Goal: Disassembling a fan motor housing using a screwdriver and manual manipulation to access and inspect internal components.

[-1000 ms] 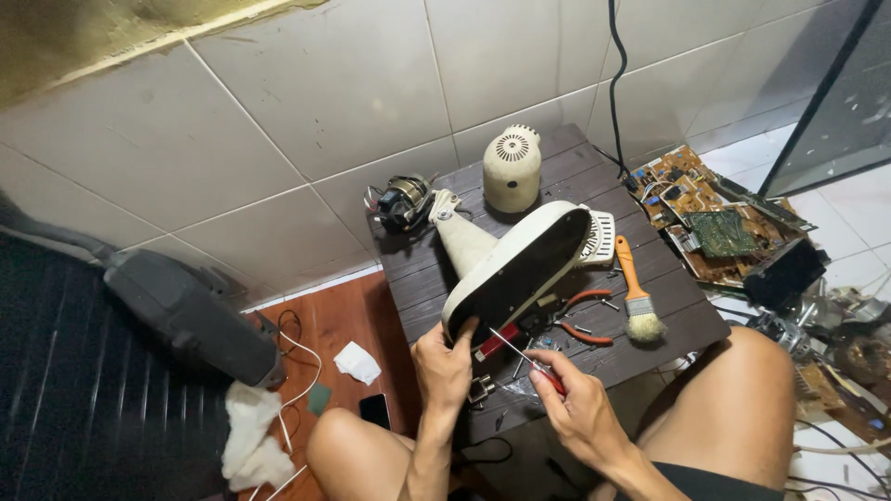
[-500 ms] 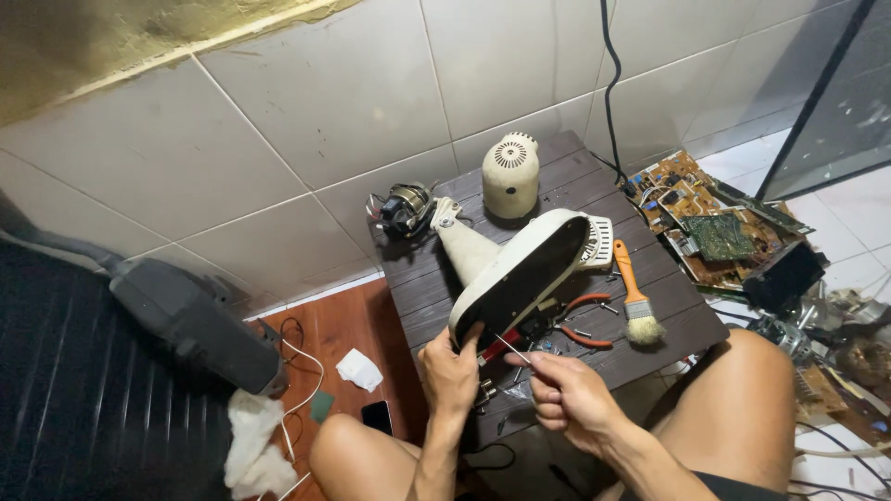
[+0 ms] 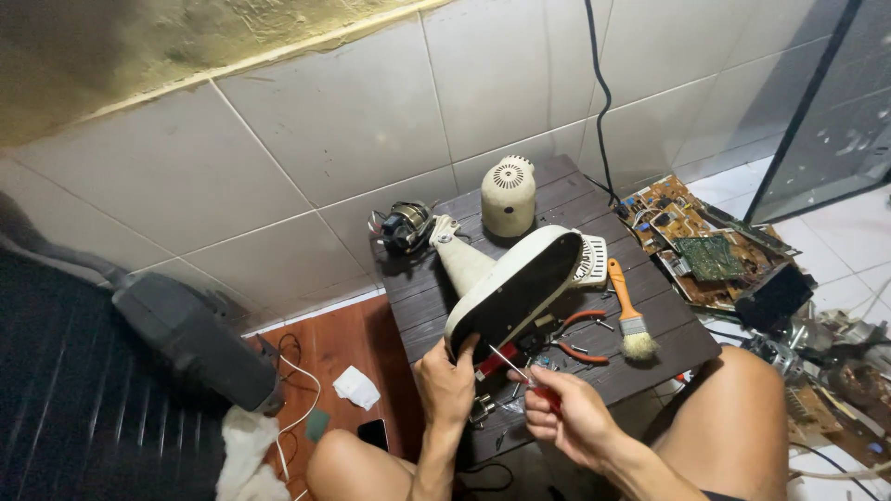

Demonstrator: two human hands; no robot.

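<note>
A cream oval fan base (image 3: 515, 292) stands tilted on its edge on a low dark wooden table (image 3: 640, 288), its dark underside facing me. My left hand (image 3: 445, 385) grips the base's lower rim. My right hand (image 3: 566, 417) holds a thin screwdriver with a red handle (image 3: 520, 371), its tip pointing up at the underside. The fan's neck runs back to a dark motor (image 3: 406, 225). A cream domed motor cover (image 3: 508, 195) stands upright behind the base.
A paintbrush with an orange handle (image 3: 628, 311) and orange-handled pliers (image 3: 580, 339) lie on the table's right part. Circuit boards (image 3: 701, 246) are piled on the floor at right. A black cable (image 3: 599, 93) hangs down the tiled wall. My bare knees flank the table.
The view has shifted a little. My right hand has brought the screwdriver closer to the base's underside, while my left hand keeps hold of the rim.
</note>
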